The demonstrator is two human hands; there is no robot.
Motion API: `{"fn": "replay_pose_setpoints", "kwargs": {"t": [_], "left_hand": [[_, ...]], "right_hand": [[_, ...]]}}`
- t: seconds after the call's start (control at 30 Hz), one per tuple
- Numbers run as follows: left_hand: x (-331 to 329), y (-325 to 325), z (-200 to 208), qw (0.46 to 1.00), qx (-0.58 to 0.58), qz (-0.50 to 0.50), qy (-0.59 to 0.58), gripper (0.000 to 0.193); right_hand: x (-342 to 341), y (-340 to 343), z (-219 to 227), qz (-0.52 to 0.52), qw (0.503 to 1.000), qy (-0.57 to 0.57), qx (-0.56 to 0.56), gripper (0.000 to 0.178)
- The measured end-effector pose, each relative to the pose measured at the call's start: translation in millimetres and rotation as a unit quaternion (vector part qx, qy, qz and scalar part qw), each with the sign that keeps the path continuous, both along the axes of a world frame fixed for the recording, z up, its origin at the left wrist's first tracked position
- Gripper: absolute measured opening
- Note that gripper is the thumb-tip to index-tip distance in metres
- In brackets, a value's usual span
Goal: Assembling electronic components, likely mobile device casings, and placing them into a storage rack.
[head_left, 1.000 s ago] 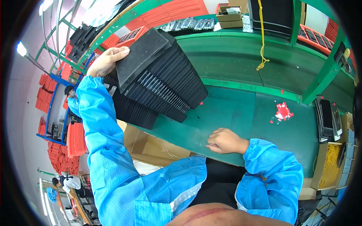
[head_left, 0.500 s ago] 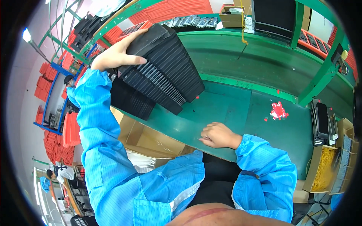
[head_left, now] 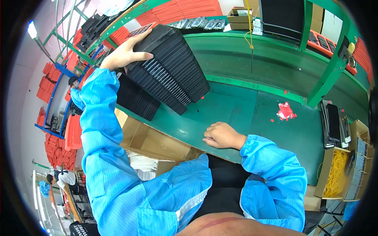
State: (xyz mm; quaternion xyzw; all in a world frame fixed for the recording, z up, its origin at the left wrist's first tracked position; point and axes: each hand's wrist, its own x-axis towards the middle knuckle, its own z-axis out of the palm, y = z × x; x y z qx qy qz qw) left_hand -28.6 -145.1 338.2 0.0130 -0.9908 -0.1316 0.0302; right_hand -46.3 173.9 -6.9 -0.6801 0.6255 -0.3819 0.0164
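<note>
A tall stack of black trays (head_left: 173, 59) leans at the left of the green worktable (head_left: 232, 106), with a band of silvery edges down its side. My left hand (head_left: 124, 55) grips the upper end of this stack, its fingers along the far side and thumb along the near side. Beside it, under my left forearm, stands a second stack of black trays (head_left: 138, 96). My right hand (head_left: 223, 135) rests near the table's front edge with its fingers curled in; nothing shows in them.
Red and white scraps (head_left: 286, 111) lie on the table at right. Dark flat panels (head_left: 333, 122) and a box of yellow bands (head_left: 334, 173) stand at the right edge. An open cardboard box (head_left: 157, 141) is below the table's front edge. A yellow cord (head_left: 250, 37) hangs at the back.
The whole view has shifted slightly left. Both hands keep their places, the left on the stack and the right curled on the table.
</note>
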Motion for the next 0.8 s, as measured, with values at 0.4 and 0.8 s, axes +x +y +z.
{"fn": "replay_pose_setpoints", "kwargs": {"t": [0.4, 0.8], "left_hand": [[-16, 79, 8, 0.93, -0.162, -0.108, 0.311, 0.076], [-30, 256, -95, 0.454, 0.497, -0.39, 0.628, 0.046]], "right_hand": [[1, -7, -16, -0.011, 1.0, 0.01, -0.026, 0.023], [52, -38, -48, -0.075, 0.917, -0.025, -0.39, 0.037]]}}
